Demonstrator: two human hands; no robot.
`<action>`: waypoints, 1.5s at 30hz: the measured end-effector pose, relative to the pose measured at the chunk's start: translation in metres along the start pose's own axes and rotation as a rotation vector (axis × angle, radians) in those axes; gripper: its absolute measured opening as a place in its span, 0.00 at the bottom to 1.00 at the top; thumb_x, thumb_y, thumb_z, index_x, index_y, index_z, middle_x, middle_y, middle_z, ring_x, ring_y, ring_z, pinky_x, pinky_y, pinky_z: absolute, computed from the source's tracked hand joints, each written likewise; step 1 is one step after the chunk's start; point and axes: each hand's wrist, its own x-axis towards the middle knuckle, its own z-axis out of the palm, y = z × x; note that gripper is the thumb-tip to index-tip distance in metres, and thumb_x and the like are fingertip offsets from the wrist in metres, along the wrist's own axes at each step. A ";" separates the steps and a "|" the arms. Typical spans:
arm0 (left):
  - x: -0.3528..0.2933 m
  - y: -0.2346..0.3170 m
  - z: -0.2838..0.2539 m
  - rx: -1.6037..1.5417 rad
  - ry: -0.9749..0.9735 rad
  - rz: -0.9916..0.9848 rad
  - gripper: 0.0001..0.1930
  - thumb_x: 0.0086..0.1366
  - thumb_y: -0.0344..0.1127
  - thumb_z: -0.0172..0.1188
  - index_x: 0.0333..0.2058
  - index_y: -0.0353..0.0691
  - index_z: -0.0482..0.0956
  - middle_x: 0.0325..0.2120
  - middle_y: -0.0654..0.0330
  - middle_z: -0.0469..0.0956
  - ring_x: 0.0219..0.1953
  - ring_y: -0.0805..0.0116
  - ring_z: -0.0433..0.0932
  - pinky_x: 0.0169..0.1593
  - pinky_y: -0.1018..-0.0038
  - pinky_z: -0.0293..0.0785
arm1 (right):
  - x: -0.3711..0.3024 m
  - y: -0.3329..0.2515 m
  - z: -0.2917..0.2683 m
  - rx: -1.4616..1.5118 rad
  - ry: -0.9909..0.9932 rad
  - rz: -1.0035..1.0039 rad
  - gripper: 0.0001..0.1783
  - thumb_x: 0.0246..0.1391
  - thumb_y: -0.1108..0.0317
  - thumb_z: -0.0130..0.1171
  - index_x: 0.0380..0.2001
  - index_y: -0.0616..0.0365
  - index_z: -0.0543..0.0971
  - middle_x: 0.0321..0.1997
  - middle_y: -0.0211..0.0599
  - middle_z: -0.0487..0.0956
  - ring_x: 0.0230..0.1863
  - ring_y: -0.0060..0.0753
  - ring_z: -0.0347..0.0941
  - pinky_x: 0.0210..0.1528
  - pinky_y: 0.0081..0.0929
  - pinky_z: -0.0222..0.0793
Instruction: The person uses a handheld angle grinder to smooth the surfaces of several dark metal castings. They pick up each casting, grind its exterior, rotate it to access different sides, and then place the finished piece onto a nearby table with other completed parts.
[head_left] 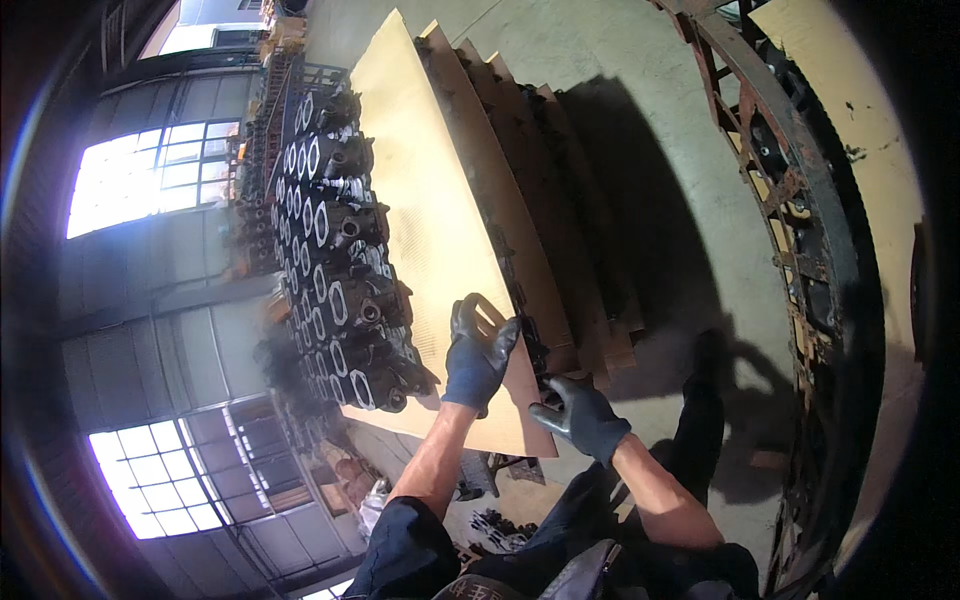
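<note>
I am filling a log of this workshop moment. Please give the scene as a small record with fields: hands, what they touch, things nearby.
left hand: gloved left hand, fingers spread flat on the top board
right hand: gloved right hand, gripping the near edge of the same board
top board: tan fibreboard sheet, resting on a stepped stack of similar sheets
beside the stack: rows of dark cast metal parts with oval openings
right of scene: rusty metal frame
floor: concrete floor, sunlit
</note>
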 end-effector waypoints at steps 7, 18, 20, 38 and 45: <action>0.003 0.005 0.002 0.103 0.054 -0.004 0.38 0.60 0.45 0.70 0.63 0.35 0.61 0.61 0.33 0.64 0.63 0.39 0.67 0.62 0.60 0.68 | -0.014 0.056 -0.042 0.164 0.116 0.218 0.25 0.56 0.64 0.68 0.55 0.61 0.76 0.46 0.45 0.82 0.46 0.38 0.80 0.50 0.35 0.76; -0.130 0.053 -0.042 -0.211 0.139 0.105 0.22 0.62 0.41 0.65 0.51 0.34 0.77 0.52 0.43 0.77 0.59 0.43 0.72 0.60 0.57 0.71 | -0.106 0.081 -0.153 0.008 0.370 0.480 0.14 0.62 0.64 0.62 0.48 0.59 0.79 0.37 0.33 0.81 0.32 0.25 0.76 0.33 0.24 0.72; -0.188 0.044 -0.036 -0.204 0.153 0.110 0.22 0.61 0.41 0.65 0.50 0.35 0.78 0.52 0.45 0.77 0.58 0.44 0.73 0.60 0.57 0.71 | -0.123 0.060 -0.164 0.058 0.383 0.514 0.14 0.61 0.63 0.62 0.46 0.59 0.79 0.35 0.34 0.80 0.31 0.25 0.75 0.30 0.24 0.71; -0.721 -0.040 0.013 -0.474 0.474 -1.342 0.18 0.66 0.51 0.57 0.27 0.43 0.84 0.24 0.49 0.82 0.30 0.44 0.81 0.38 0.51 0.76 | -0.207 0.058 0.046 -0.657 -0.275 0.575 0.21 0.60 0.53 0.63 0.50 0.53 0.76 0.40 0.39 0.83 0.31 0.32 0.79 0.28 0.32 0.74; -0.821 -0.022 0.131 -0.590 0.627 -1.683 0.17 0.60 0.44 0.56 0.40 0.39 0.83 0.38 0.45 0.82 0.42 0.44 0.81 0.48 0.54 0.76 | -0.157 0.078 0.149 -0.990 -0.669 0.461 0.11 0.60 0.58 0.62 0.39 0.52 0.79 0.32 0.30 0.80 0.26 0.29 0.76 0.25 0.30 0.71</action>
